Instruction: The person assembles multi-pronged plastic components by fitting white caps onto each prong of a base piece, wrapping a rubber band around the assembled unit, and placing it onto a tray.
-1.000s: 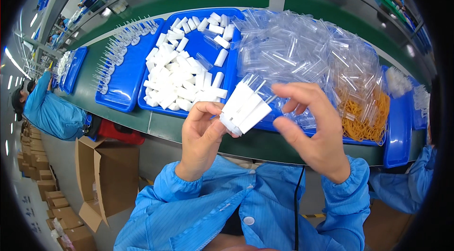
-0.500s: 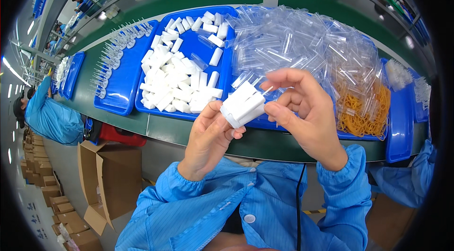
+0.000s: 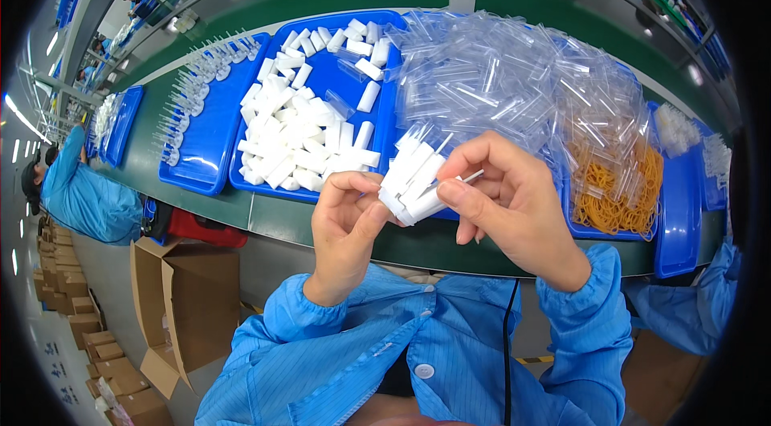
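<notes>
Above the table's near edge I hold a fanned bundle of white foam-like blocks (image 3: 414,173), narrow at its lower end. My left hand (image 3: 351,213) is closed round that lower end, thumb and fingers on either side. On the right side of the bundle, my right hand (image 3: 506,205) pinches one white piece between thumb and forefinger. A thin white stick (image 3: 472,177) pokes out past those fingertips. Part of the pinched piece is hidden by my thumb. Just beyond the bundle lies a heap of clear plastic sleeves (image 3: 474,73).
A blue tray (image 3: 328,75) left of centre carries loose white blocks (image 3: 301,133). Further left, another blue tray (image 3: 201,157) has clear stemmed pieces (image 3: 193,97) along its edge. Yellow rubber bands (image 3: 614,193) lie at right. An open cardboard box (image 3: 201,305) stands lower left.
My right hand has moved down and left onto the bundle, its fingers closing on one white piece. The bundle's blocks have spread apart and tilted a little; my left hand keeps its hold.
</notes>
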Tool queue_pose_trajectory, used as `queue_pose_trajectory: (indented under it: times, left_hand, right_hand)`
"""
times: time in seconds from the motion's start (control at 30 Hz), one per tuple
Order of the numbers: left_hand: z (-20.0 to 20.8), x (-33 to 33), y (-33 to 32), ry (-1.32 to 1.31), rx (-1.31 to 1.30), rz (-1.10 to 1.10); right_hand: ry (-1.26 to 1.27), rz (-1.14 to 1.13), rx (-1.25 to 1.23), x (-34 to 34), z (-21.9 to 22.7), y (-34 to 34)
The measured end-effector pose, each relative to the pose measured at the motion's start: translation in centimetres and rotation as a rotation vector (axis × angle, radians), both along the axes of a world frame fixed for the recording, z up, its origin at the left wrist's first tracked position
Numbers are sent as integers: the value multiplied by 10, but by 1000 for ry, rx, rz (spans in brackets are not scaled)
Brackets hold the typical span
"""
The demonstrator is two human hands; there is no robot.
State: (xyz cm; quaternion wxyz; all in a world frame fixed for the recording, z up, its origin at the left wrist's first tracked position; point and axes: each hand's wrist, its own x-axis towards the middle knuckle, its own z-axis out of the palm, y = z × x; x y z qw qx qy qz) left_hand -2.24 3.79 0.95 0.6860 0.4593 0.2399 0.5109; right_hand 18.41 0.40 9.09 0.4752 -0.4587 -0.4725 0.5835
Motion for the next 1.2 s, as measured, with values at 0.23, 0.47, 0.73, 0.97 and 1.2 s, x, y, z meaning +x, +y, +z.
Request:
queue_pose_trajectory:
  times: [0.23, 0.47, 0.73, 0.97, 1.2]
  left_hand:
    - [-8, -5, 2, 169, 493, 157]
    - [1, -16, 0, 455, 824, 237]
    - [3, -12, 4, 478, 1118, 201]
    - [19, -1, -7, 549, 948, 136]
    - [9, -1, -8, 506, 955, 139]
  right_hand:
    - [70, -60, 60, -10, -24, -7]
    - [-326, -62, 375, 8, -22, 0]
    - [-77, 130, 73, 14, -29, -10]
    - [-6, 68, 111, 17, -40, -24]
    - [-40, 51, 106, 21, -33, -25]
